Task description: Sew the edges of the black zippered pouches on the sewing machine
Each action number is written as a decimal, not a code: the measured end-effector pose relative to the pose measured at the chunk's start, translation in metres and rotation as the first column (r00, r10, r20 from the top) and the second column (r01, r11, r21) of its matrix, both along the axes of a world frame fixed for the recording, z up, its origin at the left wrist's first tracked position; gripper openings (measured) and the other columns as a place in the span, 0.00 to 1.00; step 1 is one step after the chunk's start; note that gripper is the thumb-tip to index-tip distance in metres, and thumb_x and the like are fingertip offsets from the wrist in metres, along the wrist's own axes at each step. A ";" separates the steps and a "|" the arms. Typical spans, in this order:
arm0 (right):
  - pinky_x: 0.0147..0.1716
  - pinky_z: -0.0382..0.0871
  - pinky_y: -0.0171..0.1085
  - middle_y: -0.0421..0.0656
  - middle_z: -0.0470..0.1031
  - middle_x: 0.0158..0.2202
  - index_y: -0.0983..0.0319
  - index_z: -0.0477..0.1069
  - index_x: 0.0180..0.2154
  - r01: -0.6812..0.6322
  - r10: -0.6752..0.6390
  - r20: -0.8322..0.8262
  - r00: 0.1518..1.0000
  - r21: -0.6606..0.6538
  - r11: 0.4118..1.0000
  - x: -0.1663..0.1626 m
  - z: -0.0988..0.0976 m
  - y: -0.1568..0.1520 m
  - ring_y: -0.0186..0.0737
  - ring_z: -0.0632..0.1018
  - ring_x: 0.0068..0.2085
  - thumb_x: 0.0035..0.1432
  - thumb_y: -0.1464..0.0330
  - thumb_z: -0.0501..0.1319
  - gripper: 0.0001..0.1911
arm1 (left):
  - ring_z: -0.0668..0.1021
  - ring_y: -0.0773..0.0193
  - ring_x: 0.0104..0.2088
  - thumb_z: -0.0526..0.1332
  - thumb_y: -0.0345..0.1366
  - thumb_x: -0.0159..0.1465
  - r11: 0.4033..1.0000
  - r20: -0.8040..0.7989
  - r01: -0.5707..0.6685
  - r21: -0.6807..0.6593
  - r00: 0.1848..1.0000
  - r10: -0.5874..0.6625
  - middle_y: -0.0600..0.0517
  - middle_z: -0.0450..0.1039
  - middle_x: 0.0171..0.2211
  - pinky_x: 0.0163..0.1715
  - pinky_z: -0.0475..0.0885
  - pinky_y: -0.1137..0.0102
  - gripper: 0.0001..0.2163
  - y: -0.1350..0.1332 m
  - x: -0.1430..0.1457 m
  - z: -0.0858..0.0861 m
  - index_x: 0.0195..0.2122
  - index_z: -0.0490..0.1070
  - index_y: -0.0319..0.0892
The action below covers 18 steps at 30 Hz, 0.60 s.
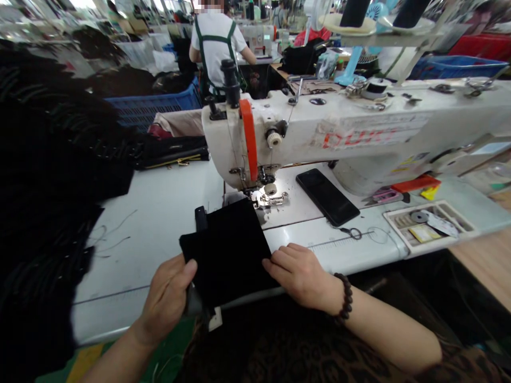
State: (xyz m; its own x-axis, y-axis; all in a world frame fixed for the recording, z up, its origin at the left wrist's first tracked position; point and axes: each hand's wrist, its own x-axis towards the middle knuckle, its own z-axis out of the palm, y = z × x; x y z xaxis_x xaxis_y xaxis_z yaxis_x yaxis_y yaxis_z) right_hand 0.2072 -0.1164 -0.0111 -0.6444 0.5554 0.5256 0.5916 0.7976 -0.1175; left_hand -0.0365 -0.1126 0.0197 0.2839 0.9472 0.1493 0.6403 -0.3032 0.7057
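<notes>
A flat black fabric piece [229, 250] lies on the white sewing table [159, 213], its far corner close to the presser foot [268, 198] of the white sewing machine [359, 133]. My left hand [170, 295] grips the fabric's near left edge, thumb on top and fingers curled underneath. My right hand [297, 274] rests on the fabric's right edge with fingers bent and pressing down. A bead bracelet sits on the right wrist.
A black phone [327, 197] lies right of the needle, small scissors [351, 232] in front of it, a parts tray [429, 223] further right. A heap of black garments [51, 186] fills the left side. Beyond the machine, a blue crate [155, 106] and a person in a white shirt [217, 42].
</notes>
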 end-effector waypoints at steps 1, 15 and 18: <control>0.23 0.53 0.36 0.41 0.65 0.23 0.67 0.70 0.31 0.006 -0.006 0.005 1.000 0.004 1.000 0.001 -0.001 -0.001 0.35 0.63 0.25 0.59 0.76 0.49 0.11 | 0.76 0.63 0.29 0.44 0.37 0.66 0.997 -0.045 0.068 0.036 0.997 -0.066 0.51 0.74 0.29 0.31 0.74 0.71 0.16 0.000 0.003 0.003 0.38 0.71 0.40; 0.23 0.56 0.35 0.41 0.67 0.22 0.67 0.69 0.29 -0.072 0.077 -0.081 0.994 0.061 0.995 0.019 -0.015 -0.029 0.33 0.64 0.24 0.57 0.78 0.53 0.08 | 0.66 0.57 0.55 0.46 0.21 0.61 0.748 -0.514 0.600 0.282 0.753 -0.411 0.43 0.69 0.50 0.53 0.66 0.57 0.18 -0.015 0.046 -0.009 0.49 0.67 0.32; 0.24 0.56 0.35 0.40 0.68 0.22 0.67 0.69 0.30 -0.087 0.093 -0.087 0.992 0.071 0.994 0.020 -0.017 -0.029 0.33 0.65 0.24 0.56 0.79 0.55 0.06 | 0.68 0.56 0.54 0.45 0.21 0.61 0.741 -0.528 0.604 0.292 0.748 -0.402 0.42 0.69 0.49 0.52 0.67 0.57 0.17 -0.016 0.046 -0.009 0.48 0.67 0.30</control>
